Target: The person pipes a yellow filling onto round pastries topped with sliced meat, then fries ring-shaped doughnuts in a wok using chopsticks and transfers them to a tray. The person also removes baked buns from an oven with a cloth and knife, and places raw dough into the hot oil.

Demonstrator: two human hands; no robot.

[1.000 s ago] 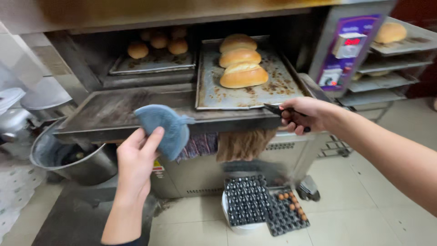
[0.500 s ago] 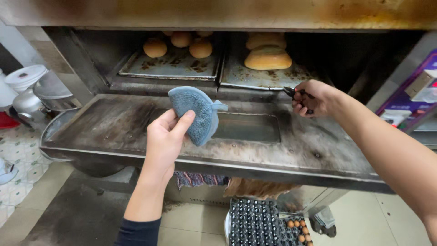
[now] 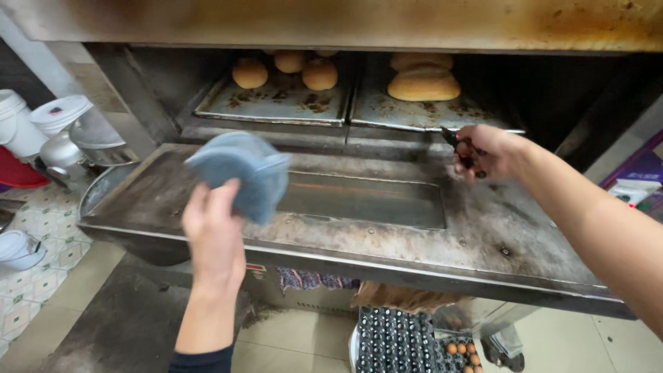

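Observation:
My left hand holds a blue-grey pot holder above the open oven door. Farther right, my right hand grips a dark plier-like tool at the front edge of the right baking tray. That tray sits inside the oven with large loaves on it. A second tray to its left carries three round buns.
White buckets and a metal pot stand on the tiled floor at left. Below the door lie a black egg tray with brown eggs and hanging cloths. The oven's upper edge overhangs.
The right tray has gone from lying out on the door to inside the oven. My view has moved closer, and my left hand with the pot holder has shifted left.

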